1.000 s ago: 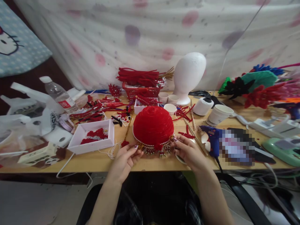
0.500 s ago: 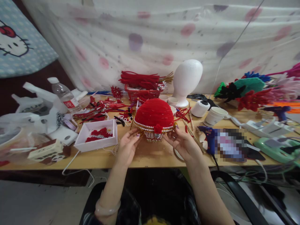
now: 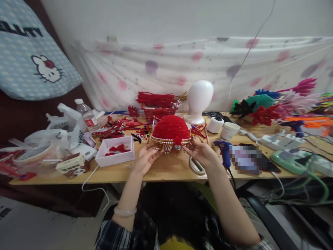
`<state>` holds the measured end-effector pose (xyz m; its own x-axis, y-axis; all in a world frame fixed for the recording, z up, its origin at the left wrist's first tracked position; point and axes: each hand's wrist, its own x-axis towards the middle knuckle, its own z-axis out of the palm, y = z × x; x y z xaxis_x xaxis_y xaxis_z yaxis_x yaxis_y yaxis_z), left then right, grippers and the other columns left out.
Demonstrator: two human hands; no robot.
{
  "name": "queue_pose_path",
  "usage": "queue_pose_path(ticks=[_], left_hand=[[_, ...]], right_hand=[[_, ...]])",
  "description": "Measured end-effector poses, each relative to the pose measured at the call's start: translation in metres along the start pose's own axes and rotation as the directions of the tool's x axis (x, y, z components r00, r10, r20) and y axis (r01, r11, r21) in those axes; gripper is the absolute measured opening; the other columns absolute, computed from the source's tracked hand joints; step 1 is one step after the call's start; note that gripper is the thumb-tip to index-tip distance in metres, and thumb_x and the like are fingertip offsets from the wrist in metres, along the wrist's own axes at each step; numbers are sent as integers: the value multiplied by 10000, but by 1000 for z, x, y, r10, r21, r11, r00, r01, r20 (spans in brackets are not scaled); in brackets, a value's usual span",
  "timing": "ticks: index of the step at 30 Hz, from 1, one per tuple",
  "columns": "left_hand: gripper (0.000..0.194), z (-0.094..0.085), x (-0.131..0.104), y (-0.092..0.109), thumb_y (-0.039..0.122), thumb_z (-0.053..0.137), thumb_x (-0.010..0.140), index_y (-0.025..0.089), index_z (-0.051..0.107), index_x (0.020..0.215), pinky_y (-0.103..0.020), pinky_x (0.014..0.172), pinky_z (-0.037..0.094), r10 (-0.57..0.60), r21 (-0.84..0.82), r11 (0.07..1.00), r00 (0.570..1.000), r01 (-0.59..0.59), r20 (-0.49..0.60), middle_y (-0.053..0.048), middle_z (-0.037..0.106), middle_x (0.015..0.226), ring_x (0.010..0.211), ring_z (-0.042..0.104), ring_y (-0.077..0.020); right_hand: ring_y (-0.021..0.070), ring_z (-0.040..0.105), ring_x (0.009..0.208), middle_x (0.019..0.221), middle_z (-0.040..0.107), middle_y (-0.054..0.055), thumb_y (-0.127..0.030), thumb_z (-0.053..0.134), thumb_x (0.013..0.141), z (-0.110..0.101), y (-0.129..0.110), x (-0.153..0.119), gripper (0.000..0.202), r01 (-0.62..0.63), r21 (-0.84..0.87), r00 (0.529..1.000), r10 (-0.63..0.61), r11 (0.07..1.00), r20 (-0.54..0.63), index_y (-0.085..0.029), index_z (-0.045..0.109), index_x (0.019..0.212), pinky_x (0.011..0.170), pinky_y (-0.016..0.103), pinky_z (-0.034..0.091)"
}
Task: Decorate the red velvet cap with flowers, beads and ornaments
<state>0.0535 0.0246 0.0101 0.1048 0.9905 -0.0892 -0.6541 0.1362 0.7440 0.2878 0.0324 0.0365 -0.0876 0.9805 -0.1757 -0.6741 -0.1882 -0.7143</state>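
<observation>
Between my hands is a red domed headdress (image 3: 171,128), its rim lined with white pearls and gold trim, with a small red flower and a silver gem at the front. Striped beadwork hangs below the rim. My left hand (image 3: 146,158) grips the rim at the left, thumb and fingers pinched together. On the opposite side my right hand (image 3: 201,152) pinches the rim, its fingertips partly behind the edge. The headdress is held up over the near middle of the wooden table (image 3: 161,172).
A white foam head (image 3: 199,100) stands behind. To the left are a white box (image 3: 114,160) of red trimmings and a plastic bottle (image 3: 87,114). To the right lie a paper cup (image 3: 230,131), a blue glue gun (image 3: 225,154), a phone (image 3: 247,158) and a green power strip (image 3: 288,161) with cables.
The view has tilted up and turned slightly left, showing more wall. Both hands keep hold of the headdress, which now shows slightly more of its front gem.
</observation>
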Motion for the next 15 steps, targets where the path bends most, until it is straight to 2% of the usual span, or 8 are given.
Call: queue_pose_path(ticks=[5,9,15], left_hand=[[294,6,4,2,-40,644,751,141,585,975,-412,974,528,23,25,999,1000,-24,12,-37,735,909,799,738,-179],[266,13,6,2,-26,642,768,140,599,971,-306,789,591,28,29,999,1000,-28,-5,-31,729,896,761,731,-160],[249,14,11,4,-71,643,759,116,633,922,-186,668,566,24,37,999,997,-22,-67,-31,723,811,713,699,-109]], right_hand=[[146,688,796,819,731,28,-60,538,867,-1,-6,1,180,-31,-12,999,31,999,11,-196,630,792,855,347,598],[146,682,767,782,729,16,-70,545,866,-1,-8,1,174,-38,-12,999,38,999,12,-198,647,805,869,382,593],[153,680,768,799,725,35,-96,609,842,-3,-9,4,97,-60,-37,996,63,997,58,-170,672,837,917,412,568]])
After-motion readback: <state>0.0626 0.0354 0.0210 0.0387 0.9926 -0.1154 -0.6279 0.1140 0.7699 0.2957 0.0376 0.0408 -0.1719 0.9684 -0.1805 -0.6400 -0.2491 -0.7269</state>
